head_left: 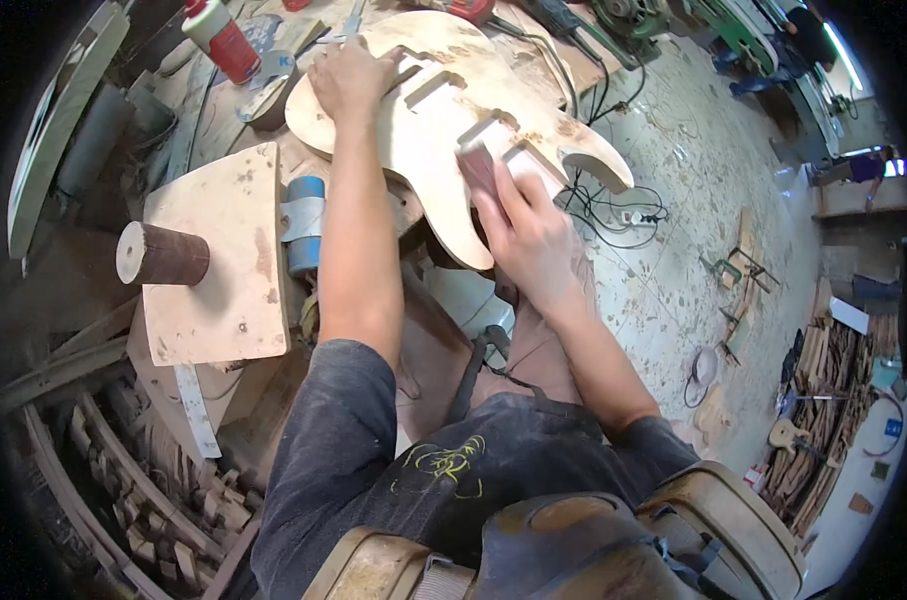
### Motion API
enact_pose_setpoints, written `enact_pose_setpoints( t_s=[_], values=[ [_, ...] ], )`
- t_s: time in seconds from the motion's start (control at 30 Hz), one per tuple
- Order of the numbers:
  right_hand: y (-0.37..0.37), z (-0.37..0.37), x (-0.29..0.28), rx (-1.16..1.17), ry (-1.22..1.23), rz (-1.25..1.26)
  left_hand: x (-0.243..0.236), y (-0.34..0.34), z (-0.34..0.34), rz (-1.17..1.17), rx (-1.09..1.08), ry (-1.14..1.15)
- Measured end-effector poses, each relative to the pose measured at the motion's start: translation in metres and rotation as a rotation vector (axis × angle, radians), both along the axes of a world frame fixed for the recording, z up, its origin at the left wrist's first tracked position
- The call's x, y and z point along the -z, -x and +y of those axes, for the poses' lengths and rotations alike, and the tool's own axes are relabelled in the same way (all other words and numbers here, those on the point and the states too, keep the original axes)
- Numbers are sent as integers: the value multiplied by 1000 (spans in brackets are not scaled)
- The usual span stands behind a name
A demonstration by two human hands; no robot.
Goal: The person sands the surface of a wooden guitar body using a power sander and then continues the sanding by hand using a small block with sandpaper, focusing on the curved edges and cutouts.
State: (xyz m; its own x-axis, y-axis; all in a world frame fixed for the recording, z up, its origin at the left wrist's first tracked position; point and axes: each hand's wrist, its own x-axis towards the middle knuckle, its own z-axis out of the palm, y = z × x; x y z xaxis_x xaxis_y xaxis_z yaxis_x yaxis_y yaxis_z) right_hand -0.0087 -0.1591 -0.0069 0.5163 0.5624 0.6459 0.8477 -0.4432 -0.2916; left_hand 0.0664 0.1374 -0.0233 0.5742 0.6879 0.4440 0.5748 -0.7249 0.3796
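Note:
A pale wooden electric guitar body (434, 125) with routed cavities lies on the workbench in front of me. My left hand (352, 82) rests on its far left part, fingers apart and pressed against the wood. Closed in my right hand (534, 235) is a reddish-brown sanding block (480, 170). It touches the face of the body beside the cavities near the horn. Dark patches of wood filler or knots mark the surface. The underside of the block is hidden.
Left of my forearm stands a sander with a wooden table (219, 270) and a brown drum (164, 254). Behind it are a red-and-white glue bottle (224, 42) and a tape roll (266, 100). Power tools with cables (564, 25) sit at the far right. Clamps (739, 280) lie on the floor.

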Motion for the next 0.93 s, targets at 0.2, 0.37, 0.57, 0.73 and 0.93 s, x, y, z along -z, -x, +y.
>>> enact_pose_setpoints(
  t_s=[0.2, 0.37, 0.57, 0.73, 0.93],
  values=[
    [26, -51, 14, -41, 53, 164, -3, 9, 1, 12, 51, 46],
    [66, -153, 27, 175, -115, 741, -13, 23, -21, -239, 114, 300],
    [58, -176, 43, 193, -246, 869, 2, 86, -116, 95, 489, -8],
    [41, -172, 46, 84, -347, 941, -41, 162, -156, 194, 858, 336],
    [20, -177, 45, 66, -644, 1131, -29, 209, -158, -434, 305, 931]
  ],
)
